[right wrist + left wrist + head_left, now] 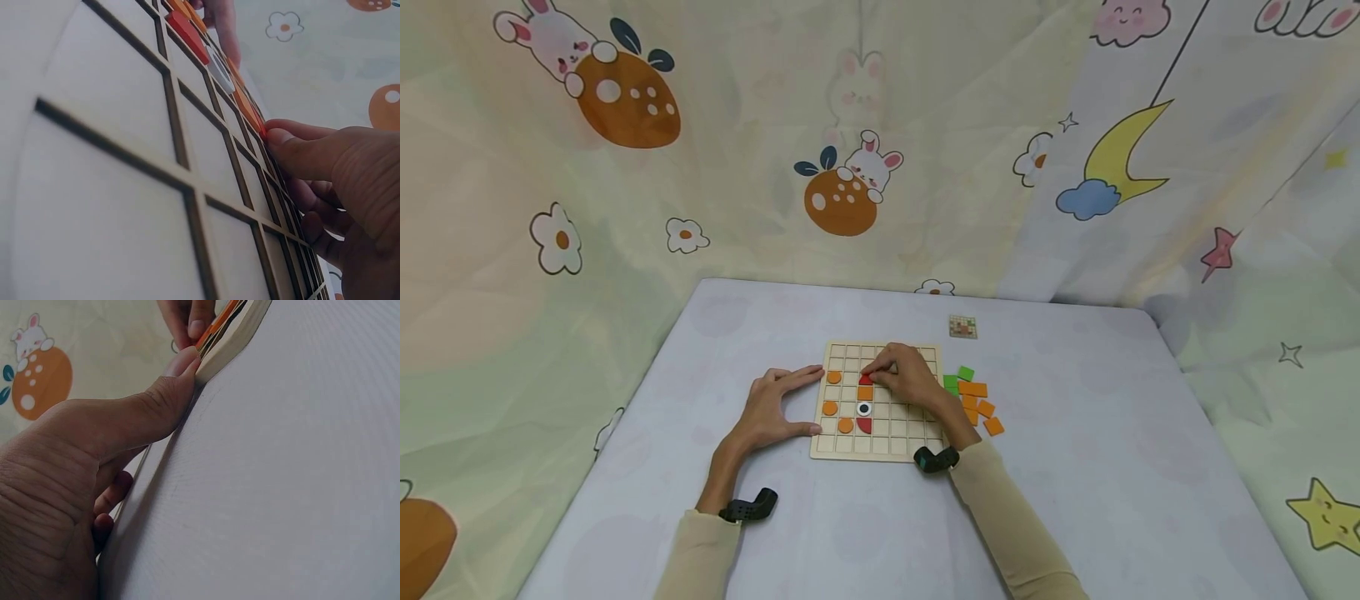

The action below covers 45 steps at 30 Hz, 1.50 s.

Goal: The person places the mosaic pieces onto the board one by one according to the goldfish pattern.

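Note:
A wooden grid board (pixel 880 456) lies on the table. My left hand (pixel 767 410) is at its left edge, thumb and forefinger spread apart with their tips touching the edge; in the left wrist view the thumb (pixel 144 415) lies against the rim. My right hand (pixel 913 382) reaches over the board and pinches a red piece (pixel 864 380) at a cell above an orange square (pixel 865 392). Below that square sit a white disc with a black centre (pixel 864 408) and a red quarter-round piece (pixel 865 426). Several orange discs (pixel 830 408) lie in cells towards the left.
Right of the board, partly behind my right forearm, are loose orange tiles (pixel 973 389) and green tiles (pixel 966 373). A small patterned card (pixel 963 327) lies beyond the board's far right corner. Printed cloth (pixel 737 150) hangs behind the white-covered table (pixel 1112 433).

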Each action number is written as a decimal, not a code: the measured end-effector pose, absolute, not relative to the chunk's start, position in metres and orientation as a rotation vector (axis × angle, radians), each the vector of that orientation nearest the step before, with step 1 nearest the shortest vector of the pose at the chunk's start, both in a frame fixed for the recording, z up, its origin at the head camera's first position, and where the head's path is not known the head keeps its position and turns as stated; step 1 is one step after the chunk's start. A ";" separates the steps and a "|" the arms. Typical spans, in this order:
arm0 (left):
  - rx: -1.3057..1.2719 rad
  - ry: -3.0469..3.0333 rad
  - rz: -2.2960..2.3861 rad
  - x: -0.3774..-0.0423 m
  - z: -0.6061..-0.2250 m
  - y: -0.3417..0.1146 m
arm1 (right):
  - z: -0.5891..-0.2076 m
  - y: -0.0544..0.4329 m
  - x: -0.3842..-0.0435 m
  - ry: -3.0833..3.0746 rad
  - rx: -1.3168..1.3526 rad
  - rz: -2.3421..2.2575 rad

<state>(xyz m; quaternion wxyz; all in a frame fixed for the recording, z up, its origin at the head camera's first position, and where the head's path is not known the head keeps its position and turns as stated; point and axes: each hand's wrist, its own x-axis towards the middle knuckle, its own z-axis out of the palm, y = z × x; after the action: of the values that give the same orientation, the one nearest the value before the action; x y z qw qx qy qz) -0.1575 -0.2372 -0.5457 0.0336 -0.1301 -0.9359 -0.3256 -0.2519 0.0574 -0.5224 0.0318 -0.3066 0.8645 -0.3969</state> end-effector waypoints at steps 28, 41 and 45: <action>-0.408 -2.869 -1.019 -0.158 -0.546 -0.236 | -0.519 0.062 -0.244 2.690 -0.958 -1.190; -0.392 -2.876 -1.029 -0.158 -0.547 -0.238 | -0.504 0.074 -0.237 2.711 -0.898 -1.226; -0.388 -2.882 -1.031 -0.158 -0.546 -0.237 | -0.502 0.083 -0.236 2.720 -0.879 -1.218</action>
<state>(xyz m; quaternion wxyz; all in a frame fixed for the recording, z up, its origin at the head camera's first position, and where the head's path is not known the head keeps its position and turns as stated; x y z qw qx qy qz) -0.1581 -0.2367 -0.5460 0.0281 -0.1257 -0.9337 -0.3341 -0.2365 0.0827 -0.5022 0.0171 -0.2829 0.8752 -0.3920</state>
